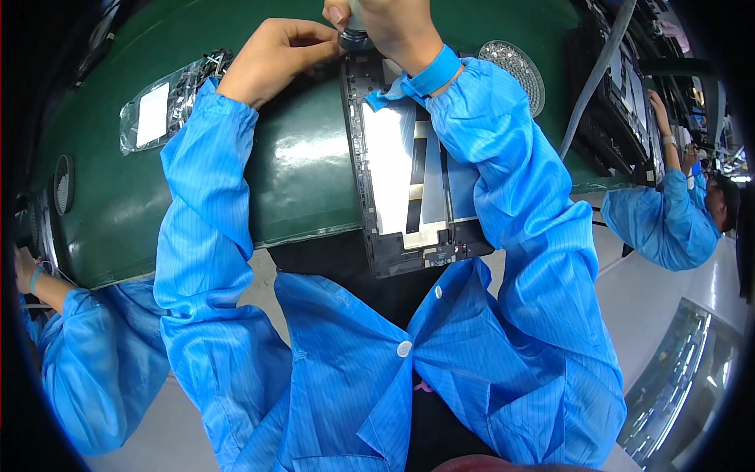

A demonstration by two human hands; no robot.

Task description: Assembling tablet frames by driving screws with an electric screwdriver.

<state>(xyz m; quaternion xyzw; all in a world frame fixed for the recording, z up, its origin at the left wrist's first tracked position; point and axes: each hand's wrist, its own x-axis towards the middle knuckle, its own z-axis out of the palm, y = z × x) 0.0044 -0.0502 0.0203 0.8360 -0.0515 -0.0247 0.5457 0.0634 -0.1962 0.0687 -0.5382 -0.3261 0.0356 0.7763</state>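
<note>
A flat black electronic panel (384, 169) with silver sheeting and small circuit parts lies on the green table, its near end jutting past the edge toward me. At its far end, my right hand (397, 27) grips a pale cylindrical tool (356, 22) with a dark collar; the top of the tool is cut off by the picture's edge. A blue band circles that wrist, and its loose tail hangs over the panel. My left hand (283, 57) is closed, thumb and fingers meeting beside the collar at the panel's far left corner. What sits between those fingertips is hidden.
To the left lie a clear plastic bag (169, 106) with a white label and a round dish (64, 185). Another round dish (519, 67) of small pieces stands beyond my right sleeve. A grey cable (599, 75) runs past stacked black panels (621, 94). Co-workers in blue sit on both sides.
</note>
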